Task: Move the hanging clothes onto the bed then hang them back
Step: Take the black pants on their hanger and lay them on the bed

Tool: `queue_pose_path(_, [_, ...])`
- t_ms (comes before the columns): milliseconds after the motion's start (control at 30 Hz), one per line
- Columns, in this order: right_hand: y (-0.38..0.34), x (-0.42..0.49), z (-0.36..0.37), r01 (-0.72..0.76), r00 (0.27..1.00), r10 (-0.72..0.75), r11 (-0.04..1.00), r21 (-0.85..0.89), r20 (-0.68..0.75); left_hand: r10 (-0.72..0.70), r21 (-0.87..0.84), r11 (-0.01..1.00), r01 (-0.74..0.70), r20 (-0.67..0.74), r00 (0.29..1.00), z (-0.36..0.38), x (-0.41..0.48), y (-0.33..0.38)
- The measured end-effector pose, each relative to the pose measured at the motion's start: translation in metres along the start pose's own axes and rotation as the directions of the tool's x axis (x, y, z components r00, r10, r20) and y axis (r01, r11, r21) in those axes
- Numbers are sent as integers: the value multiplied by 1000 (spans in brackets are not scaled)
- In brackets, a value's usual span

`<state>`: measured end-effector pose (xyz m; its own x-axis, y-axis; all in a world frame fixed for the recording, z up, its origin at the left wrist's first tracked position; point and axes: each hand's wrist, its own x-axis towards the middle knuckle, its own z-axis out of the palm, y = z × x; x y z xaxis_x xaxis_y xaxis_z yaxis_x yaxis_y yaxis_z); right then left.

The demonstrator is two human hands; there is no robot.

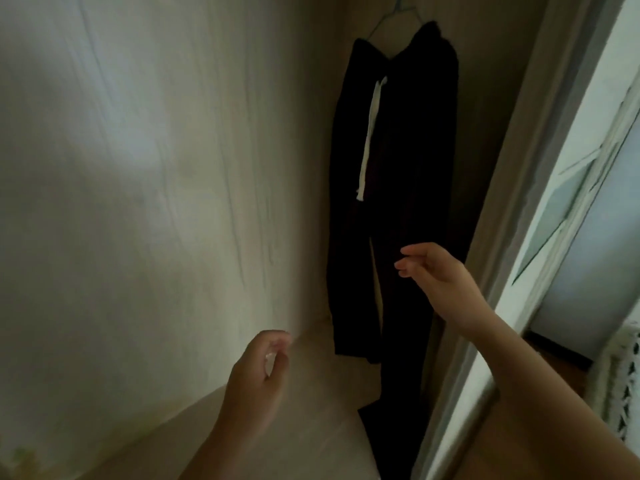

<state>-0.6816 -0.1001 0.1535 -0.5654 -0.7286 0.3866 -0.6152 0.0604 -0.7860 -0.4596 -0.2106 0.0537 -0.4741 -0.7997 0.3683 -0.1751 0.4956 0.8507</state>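
the left hand (258, 372) hangs low, fingers loosely curled toward the thumb and holding nothing. the right hand (440, 275) is raised higher and further out, its forearm running back to the lower right corner of the view. its thumb and fingers (401, 268) are slightly bent with a small gap between them, and nothing is pinched in that gap. the two hands are well apart.

directly behind the right hand's fingertips hangs a pair of black trousers (408, 150). the fingertips lie over the dark cloth of one leg, but whether they touch it cannot be told. the trousers reach from well above the right hand down past the level of the left hand, the hems ending just to the right of the left hand. a white drawstring (369, 140) dangles down the front, above the right hand. at the very top the waistband is draped on a thin light-blue hanger (391, 15) - its hook is cut off by the frame edge.

beyond and left of the left hand stands a pale, wrinkled curtain (138, 168). under the left hand lies a beige surface (322, 393). to the right of the right forearm runs a white window frame (554, 202), with a bit of white lace (623, 375) past it.
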Motion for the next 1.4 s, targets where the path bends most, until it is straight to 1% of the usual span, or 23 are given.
queue_pose_path(100, [-26, 39, -17, 73, 996, -73, 997, -17, -44, 135, 8, 991, -135, -12, 991, -4, 55, 30])
queue_pose_path(200, [-47, 76, -27, 124, 988, -127, 992, -37, -84, 263, 34, 964, -262, -26, 964, -8, 101, 50])
queue_pose_path(333, [-78, 124, -33, 196, 956, -211, 976, -93, -206, 307, 4, 951, -308, -92, 947, -17, 150, 69])
queue_pose_path(400, [-93, 148, -37, 256, 914, -283, 958, -131, -289, 306, -19, 950, -312, -140, 942, -19, 171, 81])
queue_pose_path(467, [-109, 170, -42, 341, 849, -371, 929, -146, -375, 299, -49, 948, -313, -188, 935, -18, 189, 96])
queue_pose_path(533, [-124, 193, -49, 393, 779, -415, 907, -150, -470, 317, -65, 939, -337, -208, 925, -16, 202, 110])
queue_pose_path(567, [-130, 206, -53, 383, 760, -409, 910, -162, -505, 334, -67, 933, -354, -210, 919, -15, 206, 117])
queue_pose_path(633, [-138, 232, -60, 287, 748, -385, 922, -259, -541, 372, -58, 918, -391, -207, 905, -14, 212, 128])
queue_pose_path(667, [-139, 245, -64, 211, 758, -372, 917, -340, -535, 387, -44, 914, -403, -199, 900, -14, 213, 132])
queue_pose_path(733, [-139, 266, -70, 67, 817, -333, 865, -497, -471, 401, -29, 910, -413, -189, 897, -17, 213, 135])
queue_pose_path(800, [-137, 281, -74, -3, 861, -287, 822, -570, -420, 396, -35, 911, -410, -196, 897, -23, 212, 133])
queue_pose_path(833, [-136, 286, -76, -24, 863, -272, 821, -571, -427, 397, -29, 911, -411, -202, 895, -27, 211, 131])
queue_pose_path(933, [-136, 301, -83, -91, 846, -211, 847, -523, -489, 421, 25, 905, -424, -194, 886, -36, 205, 124])
queue_pose_path(1033, [-136, 310, -88, -197, 873, -37, 886, -419, -487, 430, 72, 903, -424, -189, 883, -45, 203, 120])
queue_pose_path(1100, [-137, 313, -90, -223, 889, 71, 930, -293, -452, 426, 90, 905, -417, -198, 883, -50, 203, 118])
queue_pose_path(1200, [-140, 314, -91, -238, 931, 193, 965, -113, -311, 423, 91, 906, -413, -210, 881, -55, 199, 119])
queue_pose_path(1267, [-143, 315, -90, -226, 935, 211, 974, -22, -284, 418, 98, 908, -406, -212, 883, -58, 195, 120])
queue_pose_path(1400, [-149, 311, -89, -187, 913, 191, 981, 46, -361, 409, 134, 912, -388, -210, 888, -69, 189, 120])
